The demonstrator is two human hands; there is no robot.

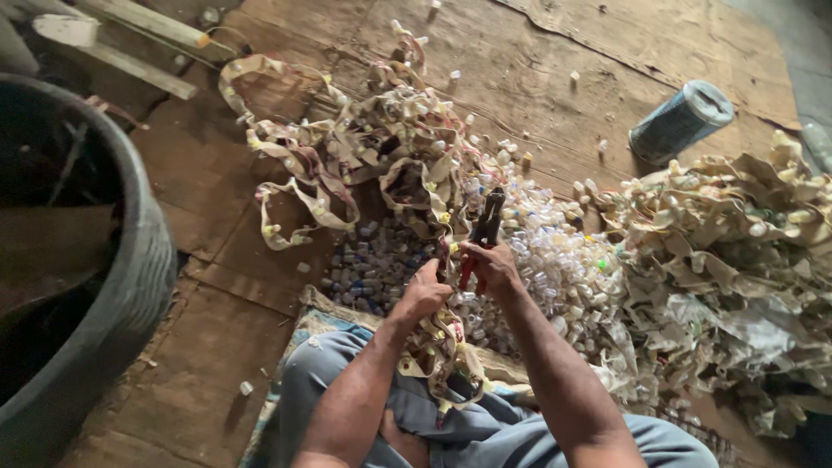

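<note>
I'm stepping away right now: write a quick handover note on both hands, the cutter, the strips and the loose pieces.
Left hand: gripping a beige strip studded with small pieces, which trails down onto the lap.
Right hand: closed on the red handles of the cutter, its dark head pointing away from the body.
Loose pieces: piled on the floor just ahead of the hands, darker ones to the left, clear and white ones to the right.
Strip heaps: one tangled heap ahead to the left, a larger heap at right.
Left to do: the held strip still carries pieces.
</note>
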